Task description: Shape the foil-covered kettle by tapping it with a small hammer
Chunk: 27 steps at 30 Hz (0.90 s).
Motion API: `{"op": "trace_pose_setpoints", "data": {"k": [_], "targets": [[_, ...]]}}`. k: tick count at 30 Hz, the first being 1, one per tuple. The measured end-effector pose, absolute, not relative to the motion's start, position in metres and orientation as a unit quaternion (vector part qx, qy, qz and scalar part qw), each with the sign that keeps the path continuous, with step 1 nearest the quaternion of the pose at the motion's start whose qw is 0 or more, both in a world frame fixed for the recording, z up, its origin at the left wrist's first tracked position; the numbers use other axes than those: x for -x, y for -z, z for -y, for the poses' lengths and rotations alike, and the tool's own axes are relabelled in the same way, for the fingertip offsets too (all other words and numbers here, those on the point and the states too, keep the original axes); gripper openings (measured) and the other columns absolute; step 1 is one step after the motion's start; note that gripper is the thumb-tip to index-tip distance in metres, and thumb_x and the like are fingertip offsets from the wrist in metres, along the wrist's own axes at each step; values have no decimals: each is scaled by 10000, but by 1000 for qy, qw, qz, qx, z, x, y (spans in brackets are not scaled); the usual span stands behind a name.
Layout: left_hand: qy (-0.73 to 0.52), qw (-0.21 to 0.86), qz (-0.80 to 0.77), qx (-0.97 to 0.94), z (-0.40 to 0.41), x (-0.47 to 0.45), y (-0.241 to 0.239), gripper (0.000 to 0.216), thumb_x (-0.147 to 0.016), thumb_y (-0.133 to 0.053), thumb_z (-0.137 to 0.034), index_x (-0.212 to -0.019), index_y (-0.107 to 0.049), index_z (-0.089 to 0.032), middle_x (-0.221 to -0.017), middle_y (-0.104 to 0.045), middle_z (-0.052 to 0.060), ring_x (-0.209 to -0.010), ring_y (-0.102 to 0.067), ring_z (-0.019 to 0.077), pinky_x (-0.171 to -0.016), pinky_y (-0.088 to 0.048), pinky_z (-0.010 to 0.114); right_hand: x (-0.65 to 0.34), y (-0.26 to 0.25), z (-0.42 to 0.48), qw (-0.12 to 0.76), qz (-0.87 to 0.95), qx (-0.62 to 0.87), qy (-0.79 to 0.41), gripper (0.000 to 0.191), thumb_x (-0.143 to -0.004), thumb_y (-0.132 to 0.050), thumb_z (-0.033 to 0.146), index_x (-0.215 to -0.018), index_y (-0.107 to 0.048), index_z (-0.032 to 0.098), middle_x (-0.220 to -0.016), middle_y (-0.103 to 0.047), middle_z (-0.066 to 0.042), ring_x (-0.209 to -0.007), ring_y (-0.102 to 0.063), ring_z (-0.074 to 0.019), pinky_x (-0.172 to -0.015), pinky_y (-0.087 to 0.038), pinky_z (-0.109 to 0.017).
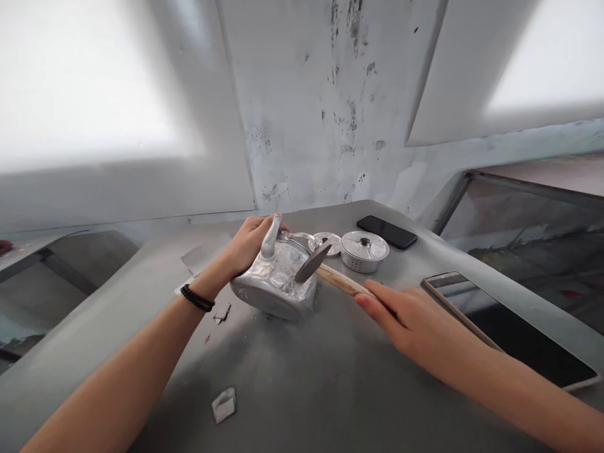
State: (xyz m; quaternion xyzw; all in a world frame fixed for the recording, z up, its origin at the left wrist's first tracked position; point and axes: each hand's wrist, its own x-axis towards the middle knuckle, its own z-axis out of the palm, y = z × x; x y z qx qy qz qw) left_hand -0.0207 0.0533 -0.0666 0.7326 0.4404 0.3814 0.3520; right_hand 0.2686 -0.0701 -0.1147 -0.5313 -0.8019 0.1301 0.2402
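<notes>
A shiny silver metal teapot (267, 292) lies tipped over on the grey table, its spout (270, 238) pointing up. My left hand (255, 236) grips the teapot from its far left side; some of the fingers are hidden behind the spout. In my right hand (389, 308) is a hammer, closed around the end of its pale wooden handle (340, 279). The hammer's dark, narrow metal head (313, 263) is at the teapot's crinkled, film-like shiny surface; whether the two touch I cannot tell. Behind the hammer is a round metal lid (325, 242) with a black knob.
A perforated metal strainer (365, 255) with a black-knobbed lid stands beyond the hammer. A black phone (387, 231) lies behind it, and a large tablet (509, 330) lies at the right. Paper scraps (224, 404) lie on the grey table (283, 390). A stained white wall (325, 126) rises behind.
</notes>
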Motion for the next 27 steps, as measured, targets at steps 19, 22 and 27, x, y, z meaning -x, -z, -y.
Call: {"op": "trace_pose_setpoints", "data": {"k": [19, 22, 27], "targets": [[-383, 331, -443, -740, -57, 20, 67, 548, -997, -540, -643, -800, -769, -186, -775, -684, 37, -752, -596, 196, -707, -442, 299, -270, 114, 69, 266, 786, 536, -157, 462, -1097, -318, 579, -776, -437, 268, -538, -459, 46, -456, -396, -154, -494, -208, -311], [-381, 331, -442, -742, -55, 20, 66, 555, -1012, -515, -636, -808, -767, -185, -806, -704, 45, -772, -612, 203, -726, -448, 304, -268, 112, 70, 231, 804, 526, -155, 454, -1096, -327, 554, -769, -452, 265, -541, -476, 40, -462, -405, -157, -504, -206, -316], [-376, 324, -445, -746, -54, 20, 65, 564, -997, -529, -649, -783, -765, -184, -771, -687, 41, -751, -602, 204, -709, -444, 307, -270, 112, 70, 303, 775, 529, -166, 489, -1096, -311, 601, -747, -387, 267, -526, -403, 57, -443, -358, -143, -486, -219, -307]]}}
